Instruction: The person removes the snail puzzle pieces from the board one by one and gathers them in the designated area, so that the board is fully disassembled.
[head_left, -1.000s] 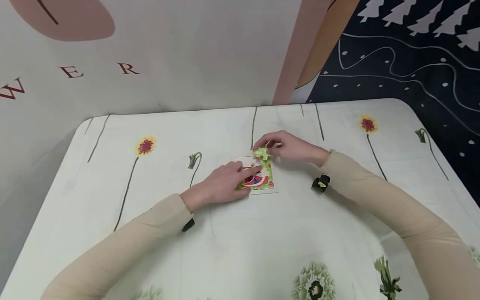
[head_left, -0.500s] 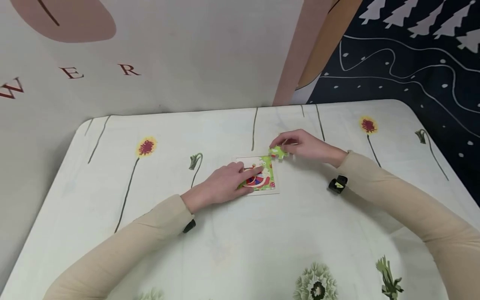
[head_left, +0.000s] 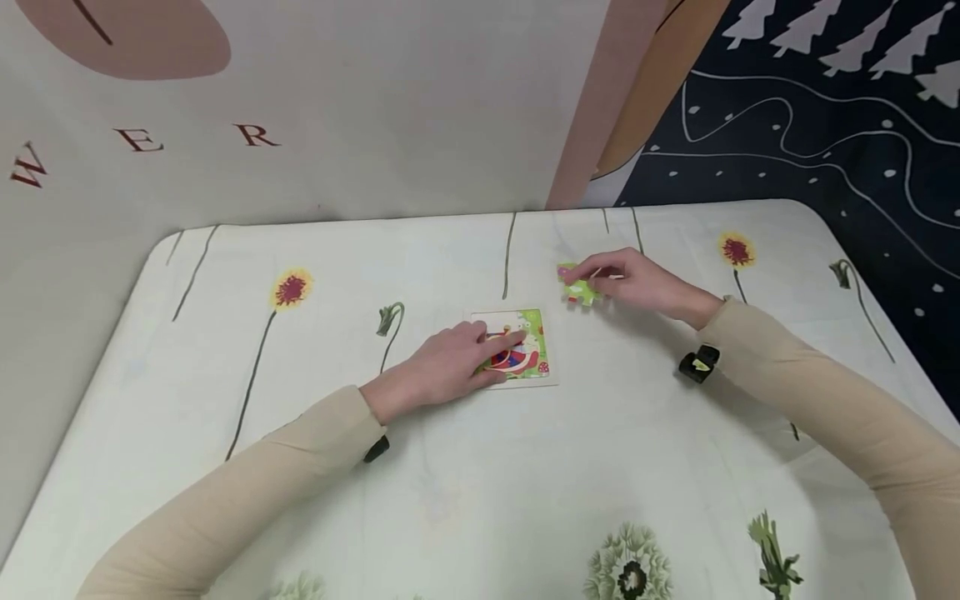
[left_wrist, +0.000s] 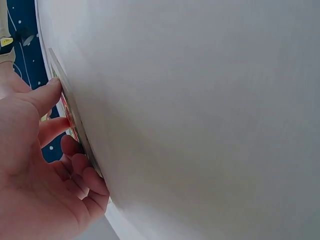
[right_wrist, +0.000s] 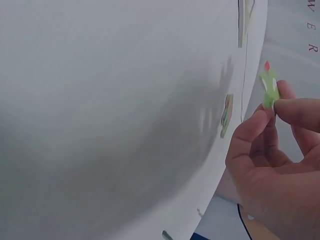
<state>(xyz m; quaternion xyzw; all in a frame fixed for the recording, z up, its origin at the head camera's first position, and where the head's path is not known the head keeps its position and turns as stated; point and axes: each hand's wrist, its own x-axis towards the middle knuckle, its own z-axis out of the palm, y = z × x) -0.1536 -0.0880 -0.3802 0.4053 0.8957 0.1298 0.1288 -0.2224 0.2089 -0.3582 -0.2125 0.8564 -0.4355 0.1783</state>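
Observation:
My left hand [head_left: 442, 371] rests on a small jigsaw puzzle board [head_left: 543, 346] in the head view, index finger straight across its colourful picture. The thumb touches near the board's edge; the other fingers are bent, as the left wrist view shows. Part of the picture is hidden under this hand. To the upper right, my right hand [head_left: 637, 283] pinches a green puzzle piece [right_wrist: 270, 87] between thumb and fingers, raised off the table. Another puzzle piece [right_wrist: 226, 116] lies on the table just below that hand in the right wrist view.
A pale cloth with printed flowers covers the table [head_left: 450, 500]. Its far edge meets a light wall [head_left: 412, 108]. A dark hanging with white trees [head_left: 795, 167] stands at the right. Black cameras, one [head_left: 699, 363] by the right cuff, sit at both wrists.
My right hand has moved right and slightly away from the board, carrying the green puzzle piece from the board's top edge. The left hand stays on the board.

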